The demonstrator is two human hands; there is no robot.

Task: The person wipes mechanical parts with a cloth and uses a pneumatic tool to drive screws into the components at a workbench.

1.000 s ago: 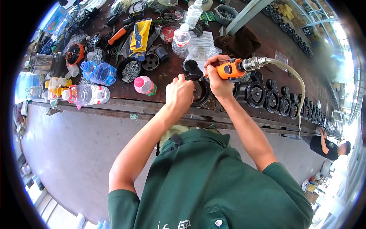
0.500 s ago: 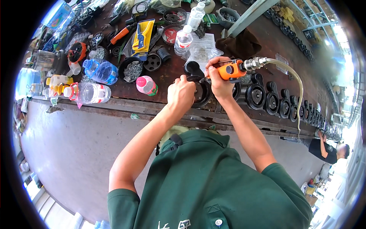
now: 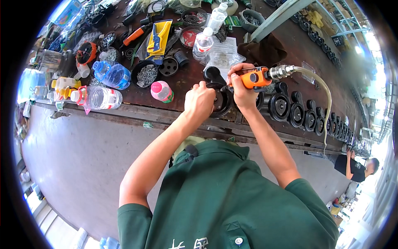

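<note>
An orange air-powered hand tool [image 3: 253,78] lies in my right hand [image 3: 243,89], whose fingers wrap its narrow front end. Its dark tip points left, over a black round part [image 3: 223,103] near the table's front edge. My left hand [image 3: 199,101] is closed at the left side of that part, knuckles up; whatever its fingertips pinch is hidden. A pale air hose [image 3: 321,81] runs from the tool's metal coupling and hangs over the table edge. Just behind the hands, another black rounded piece [image 3: 212,74] rises from the part.
Similar black parts [image 3: 280,106] line the front edge to the right. A bowl of small metal pieces [image 3: 146,75], a pink-capped bottle [image 3: 161,91] and clear bottles [image 3: 203,43] stand left and behind. A metal post [image 3: 275,18] rises at the back. Another person [image 3: 354,166] is far right.
The whole view has shifted slightly. Both hands stay at the same black part, with the orange tool still in my right hand and its tip pointing left.
</note>
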